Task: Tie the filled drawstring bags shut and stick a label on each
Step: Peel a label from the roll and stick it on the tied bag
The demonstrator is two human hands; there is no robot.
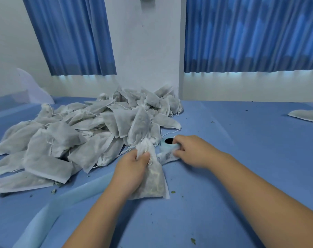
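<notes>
Head view, left hand point(134, 163): the bunched neck of one filled drawstring bag point(153, 181) is pinched between thumb and curled fingers; its body is laid on the blue table cover point(241, 158), from the fingers back towards the wrist
Head view, right hand point(191, 151): the fingers are curled round a pale blue label roll point(167, 143) at the fingertips; a loose label strip point(167, 158) is trailed beneath them, towards the held bag
Bag in hand: tying is judged done or nearly so; no label is seen on it
Pile of bags point(76, 138): heaped beyond and left of the left fingers; labels cannot be made out, so the finished share cannot be told
Single bag point(306, 116): laid well apart, far right of the right fingers
Left to do: a label is to be peeled and stuck on the held bag; many bags are judged unfinished
</notes>
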